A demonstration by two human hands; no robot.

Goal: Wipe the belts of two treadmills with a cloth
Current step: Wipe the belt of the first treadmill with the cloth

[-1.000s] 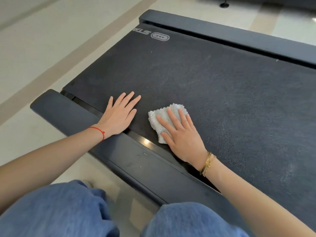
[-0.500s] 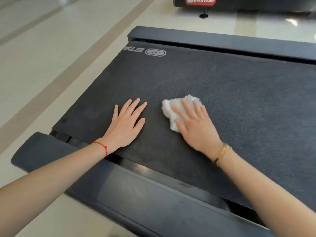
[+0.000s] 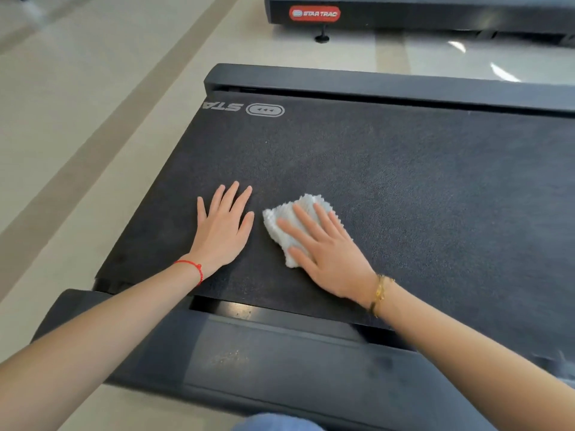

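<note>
the right hand (image 3: 329, 256) lies flat on the white cloth (image 3: 294, 225), fingers straight and spread, pressing it onto the belt (image 3: 420, 194) rather than gripping it. the cloth sits near the belt's near edge, toward its left end, bunched under the palm with its far and left folds showing. the left hand (image 3: 222, 227) rests just beside it, palm down and fingers straight on the bare belt, holding nothing; it looks like a brace. a red string (image 3: 194, 269) circles the left wrist and a gold bracelet (image 3: 378, 293) the right.

as a judgement, the task is in its first half at best: the cloth is at work on this belt, near one corner, and most of the surface stretches off to the right and toward the far edge. faint pale streaks and scuffs show across the dark belt, but nothing tells wiped from unwiped. a second treadmill (image 3: 404, 14) with a red star trac badge (image 3: 314, 13) stands beyond the far rail (image 3: 373, 85); whether its belt is done cannot be told.

the belt's right end runs out of view, so its length is unknown. the second machine shows only its base and one foot; its belt is not visible. the printed logo (image 3: 245, 108) at the belt's far left corner is cut short at the edge. the near side rail (image 3: 280, 362) carries a dusty patch. blue fabric (image 3: 273, 423) peeks in at the bottom, too little to identify.
</note>
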